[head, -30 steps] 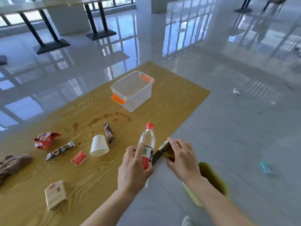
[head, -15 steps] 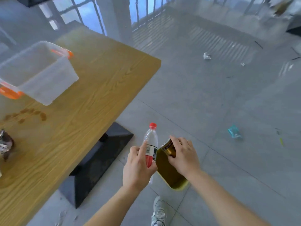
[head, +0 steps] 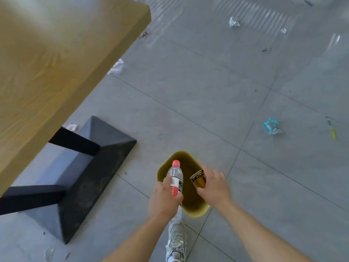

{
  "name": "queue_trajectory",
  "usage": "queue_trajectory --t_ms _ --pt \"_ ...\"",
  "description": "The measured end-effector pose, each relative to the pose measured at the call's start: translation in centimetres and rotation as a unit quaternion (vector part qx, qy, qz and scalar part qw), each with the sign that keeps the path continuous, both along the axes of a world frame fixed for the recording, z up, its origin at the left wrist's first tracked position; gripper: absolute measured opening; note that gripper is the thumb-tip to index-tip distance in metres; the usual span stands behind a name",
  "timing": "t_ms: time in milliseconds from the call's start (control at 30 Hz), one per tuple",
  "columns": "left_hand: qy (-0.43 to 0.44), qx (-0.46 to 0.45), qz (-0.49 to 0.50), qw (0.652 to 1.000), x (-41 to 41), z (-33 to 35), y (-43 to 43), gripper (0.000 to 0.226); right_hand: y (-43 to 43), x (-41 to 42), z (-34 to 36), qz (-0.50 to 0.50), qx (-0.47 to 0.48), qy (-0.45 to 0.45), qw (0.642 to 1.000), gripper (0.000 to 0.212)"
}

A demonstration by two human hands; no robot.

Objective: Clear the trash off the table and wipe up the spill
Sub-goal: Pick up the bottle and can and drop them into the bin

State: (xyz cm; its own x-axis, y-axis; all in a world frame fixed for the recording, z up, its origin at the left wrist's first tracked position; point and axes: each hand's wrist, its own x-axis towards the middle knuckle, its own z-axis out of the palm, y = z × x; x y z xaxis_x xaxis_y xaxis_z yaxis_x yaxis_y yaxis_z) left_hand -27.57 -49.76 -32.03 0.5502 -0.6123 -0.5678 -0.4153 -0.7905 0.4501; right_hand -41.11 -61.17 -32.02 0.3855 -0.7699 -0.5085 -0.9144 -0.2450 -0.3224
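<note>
My left hand [head: 164, 199] grips a clear plastic bottle [head: 176, 176] with a red cap and red-white label. My right hand [head: 214, 187] holds a gold drink can [head: 198, 180]. Both are held directly over the open mouth of an olive-yellow trash bin [head: 194, 210] standing on the grey floor. The wooden table [head: 56, 63] fills the upper left; only its near corner and edge show, and the items on it are out of view.
The table's black metal foot [head: 90, 167] sits on the floor left of the bin. Scraps of litter lie on the tiles: a teal wrapper [head: 272, 126], crumpled white paper [head: 233, 22], clear plastic [head: 116, 66] by the table edge. My shoe [head: 176, 241] is below the bin.
The view has swung down and right, away from the tabletop. Both hands carried the bottle and can off the table and now hold them over the bin.
</note>
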Motion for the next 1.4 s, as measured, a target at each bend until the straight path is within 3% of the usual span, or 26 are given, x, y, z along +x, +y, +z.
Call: queue_trajectory --t_ms 433,933,1133,1400 --pt "-0.015 0.096 -0.028 0.995 -2.3 -10.5 -3.5 0.056 0.9 -0.6 -11.5 0.0 0.038 0.055 0.998 0.077" --pt "-0.024 0.126 -0.024 0.991 -2.0 -14.9 -5.4 0.046 1.9 -1.4 -16.4 -0.041 0.06 0.063 0.995 0.08" --pt "-0.068 0.09 -0.095 0.989 -0.9 -13.7 -4.0 0.047 2.0 -1.5 -15.5 -0.043 0.038 0.037 0.998 0.062" --pt "-0.175 0.015 -0.234 0.956 1.8 -10.7 -2.4 0.055 1.4 -0.2 -12.7 -0.007 0.004 0.029 1.0 0.057"
